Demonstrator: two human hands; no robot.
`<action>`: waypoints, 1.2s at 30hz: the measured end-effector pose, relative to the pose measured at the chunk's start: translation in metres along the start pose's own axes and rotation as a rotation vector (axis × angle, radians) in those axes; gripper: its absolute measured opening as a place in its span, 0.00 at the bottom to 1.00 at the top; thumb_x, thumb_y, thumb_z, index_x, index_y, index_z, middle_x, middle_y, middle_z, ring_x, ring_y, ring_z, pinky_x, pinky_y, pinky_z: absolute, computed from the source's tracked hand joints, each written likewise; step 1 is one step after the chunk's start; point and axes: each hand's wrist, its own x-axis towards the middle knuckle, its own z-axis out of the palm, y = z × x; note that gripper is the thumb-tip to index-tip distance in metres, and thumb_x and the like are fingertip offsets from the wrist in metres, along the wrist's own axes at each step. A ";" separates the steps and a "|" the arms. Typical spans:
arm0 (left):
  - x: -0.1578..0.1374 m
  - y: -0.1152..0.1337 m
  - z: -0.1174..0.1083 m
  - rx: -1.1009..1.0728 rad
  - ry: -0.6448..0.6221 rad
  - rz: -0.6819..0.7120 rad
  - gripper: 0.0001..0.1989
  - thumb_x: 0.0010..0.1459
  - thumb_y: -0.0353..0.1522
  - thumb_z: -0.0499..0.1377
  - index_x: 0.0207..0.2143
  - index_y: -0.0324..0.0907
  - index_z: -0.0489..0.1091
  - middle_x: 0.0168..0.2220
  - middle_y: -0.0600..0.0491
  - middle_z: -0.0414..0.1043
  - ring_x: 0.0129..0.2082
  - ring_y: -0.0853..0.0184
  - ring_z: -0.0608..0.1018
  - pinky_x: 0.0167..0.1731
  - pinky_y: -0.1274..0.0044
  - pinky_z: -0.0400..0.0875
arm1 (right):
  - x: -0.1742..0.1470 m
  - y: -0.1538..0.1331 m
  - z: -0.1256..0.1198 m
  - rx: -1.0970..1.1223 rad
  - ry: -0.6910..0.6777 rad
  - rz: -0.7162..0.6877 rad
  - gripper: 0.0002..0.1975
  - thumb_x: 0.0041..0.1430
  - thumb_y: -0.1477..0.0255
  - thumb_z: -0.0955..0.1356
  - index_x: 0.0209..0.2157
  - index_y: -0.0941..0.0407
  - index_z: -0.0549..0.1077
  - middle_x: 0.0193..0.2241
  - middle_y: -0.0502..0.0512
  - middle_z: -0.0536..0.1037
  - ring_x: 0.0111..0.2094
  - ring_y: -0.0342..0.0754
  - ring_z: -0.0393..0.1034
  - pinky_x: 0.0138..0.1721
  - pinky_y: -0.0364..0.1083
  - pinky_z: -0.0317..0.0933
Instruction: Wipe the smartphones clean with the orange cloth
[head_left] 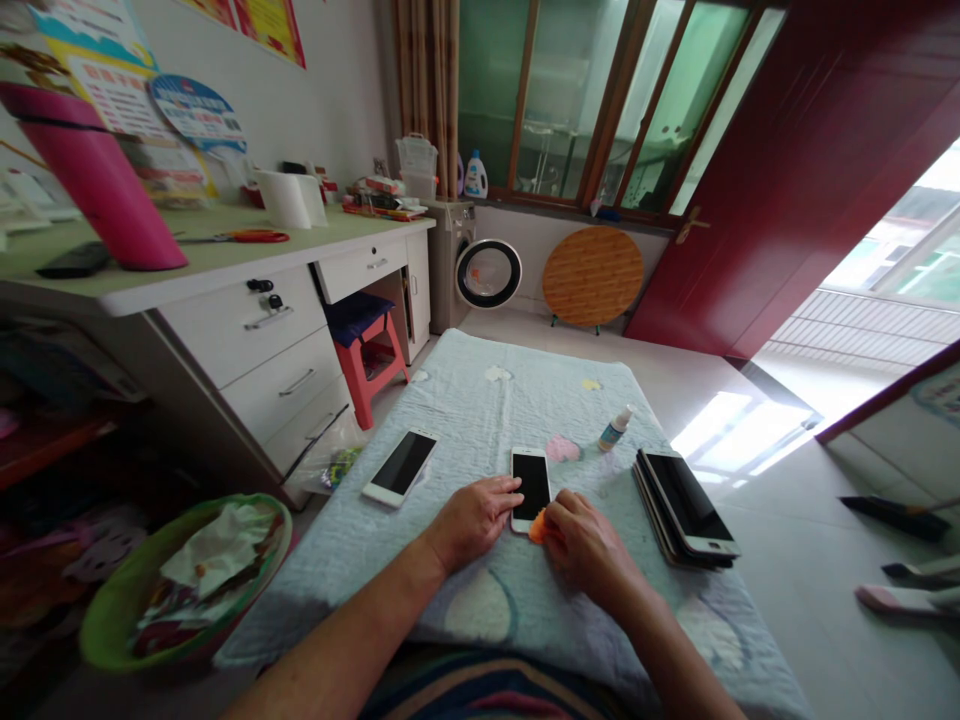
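A white smartphone [535, 488] with a dark screen lies face up on the pale blue quilted cover. My left hand [474, 518] grips its left edge, fingers together and fingertips over the screen. Pinched in my right hand [585, 548] is an orange cloth [537, 526], touching the phone's lower right corner. Another white smartphone [403, 466] lies face up to the left, apart from my hands. To the right sits a stack of several phones [686, 505], the top one screen up. A small spray bottle [616, 428] stands beyond my right hand.
The quilted cover [465, 400] has its right edge just past the phone stack. A green waste basket [105, 630] stands at the lower left. A desk [255, 260] with drawers and a red stool [367, 360] are farther left. Behind are an open washer door [489, 273] and a round tabletop [592, 275].
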 end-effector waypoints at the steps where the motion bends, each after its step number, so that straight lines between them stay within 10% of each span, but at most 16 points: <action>1: 0.000 0.000 0.000 0.006 -0.004 -0.005 0.18 0.59 0.24 0.55 0.50 0.43 0.74 0.56 0.49 0.71 0.57 0.63 0.72 0.57 0.69 0.67 | 0.002 -0.002 0.001 0.001 0.000 -0.007 0.09 0.55 0.83 0.64 0.30 0.56 0.72 0.32 0.53 0.70 0.35 0.46 0.64 0.37 0.43 0.56; 14: 0.002 0.005 -0.005 -0.028 -0.016 -0.017 0.15 0.63 0.30 0.54 0.49 0.43 0.74 0.55 0.49 0.72 0.56 0.63 0.73 0.59 0.70 0.65 | 0.024 -0.027 0.015 -0.008 0.002 -0.081 0.11 0.57 0.77 0.67 0.42 0.53 0.73 0.36 0.52 0.71 0.38 0.47 0.64 0.40 0.44 0.58; 27: 0.000 0.000 0.000 0.000 -0.004 -0.008 0.18 0.58 0.24 0.56 0.49 0.42 0.74 0.55 0.48 0.71 0.56 0.63 0.72 0.57 0.70 0.66 | -0.002 0.010 0.001 0.121 -0.009 0.041 0.11 0.49 0.85 0.62 0.28 0.56 0.69 0.31 0.51 0.69 0.35 0.46 0.64 0.37 0.43 0.57; 36: -0.002 0.002 -0.002 -0.046 0.013 -0.081 0.24 0.55 0.23 0.56 0.56 0.41 0.65 0.54 0.48 0.72 0.54 0.63 0.73 0.57 0.70 0.66 | 0.016 0.010 -0.007 0.247 0.232 0.061 0.05 0.58 0.77 0.63 0.29 0.55 0.67 0.32 0.51 0.67 0.32 0.44 0.64 0.35 0.42 0.59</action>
